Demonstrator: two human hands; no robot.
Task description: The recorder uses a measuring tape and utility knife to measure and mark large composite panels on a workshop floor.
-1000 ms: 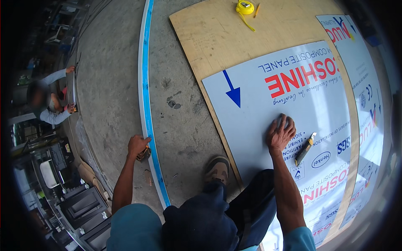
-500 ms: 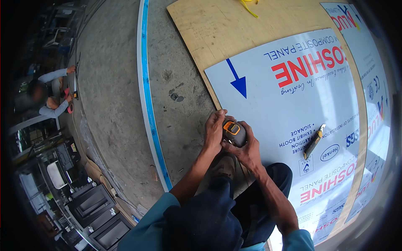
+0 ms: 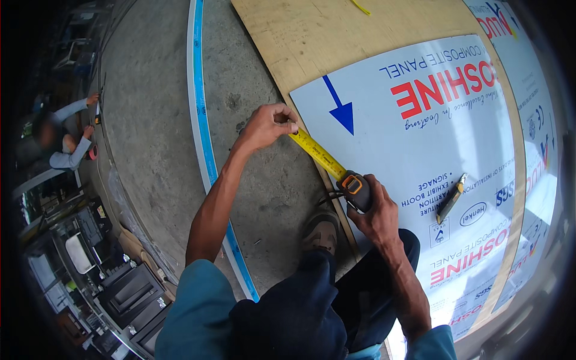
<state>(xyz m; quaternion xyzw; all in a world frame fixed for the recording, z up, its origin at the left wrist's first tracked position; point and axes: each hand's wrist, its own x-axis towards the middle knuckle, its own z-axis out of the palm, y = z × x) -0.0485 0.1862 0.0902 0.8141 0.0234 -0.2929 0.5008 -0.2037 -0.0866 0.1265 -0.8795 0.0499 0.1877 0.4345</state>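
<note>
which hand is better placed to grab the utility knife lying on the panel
Right. The right hand, gripping the tape measure case, sits close beside the utility knife; the left hand pinches the tape's end at the panel edge, farther away.

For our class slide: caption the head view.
Left hand pulls yellow tape from the measure in the right hand along a white panel.

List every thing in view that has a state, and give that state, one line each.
Tape measure: case gripped by the right hand, yellow blade pulled out.
Blade: stretched along the panel's edge, its end pinched by the left hand.
White panel: flat on the plywood sheet.
Utility knife: lying loose on the panel, untouched.
Blue-edged strip: flat on the concrete floor.
</note>
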